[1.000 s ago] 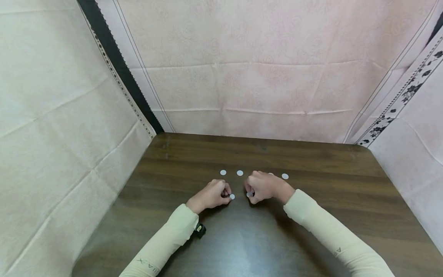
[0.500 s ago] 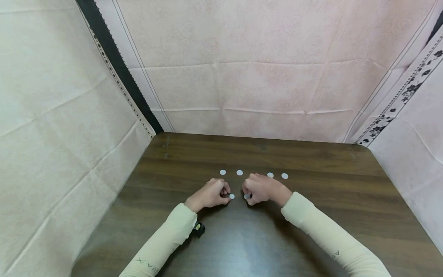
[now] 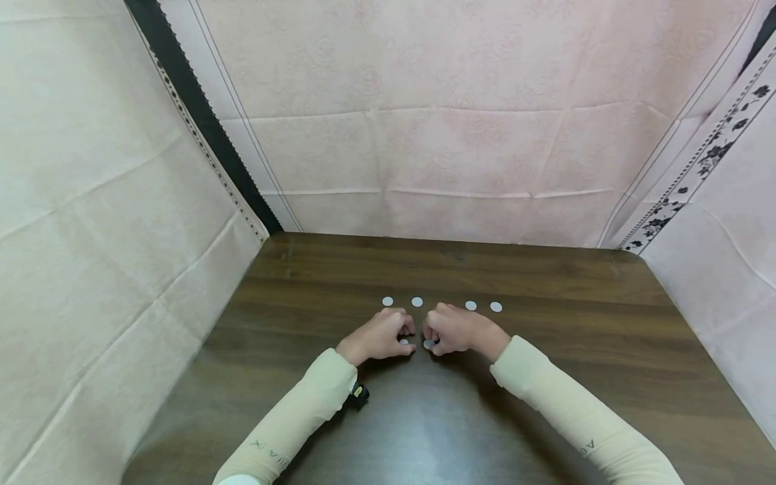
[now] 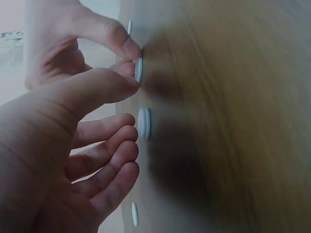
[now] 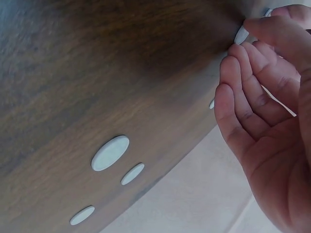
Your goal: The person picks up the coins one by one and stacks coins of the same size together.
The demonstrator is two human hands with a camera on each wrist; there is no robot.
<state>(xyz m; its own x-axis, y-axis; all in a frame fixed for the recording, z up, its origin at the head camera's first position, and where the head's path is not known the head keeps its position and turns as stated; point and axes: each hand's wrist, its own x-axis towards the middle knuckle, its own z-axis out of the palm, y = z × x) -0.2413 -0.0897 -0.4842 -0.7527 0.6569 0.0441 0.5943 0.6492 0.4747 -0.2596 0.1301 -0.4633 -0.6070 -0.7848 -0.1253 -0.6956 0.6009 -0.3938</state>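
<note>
Beyond white discs [image 3: 471,306], pale cloth [image 3: 448,151] borders the wooden table [image 3: 291,343].

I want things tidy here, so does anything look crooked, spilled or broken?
Nothing clearly stands out: I see no spill or damage. The four white discs visible in the back row lie flat on the table. Their middle gap looks widest, but the right hand partly blocks it, so I can't call that odd.
</note>
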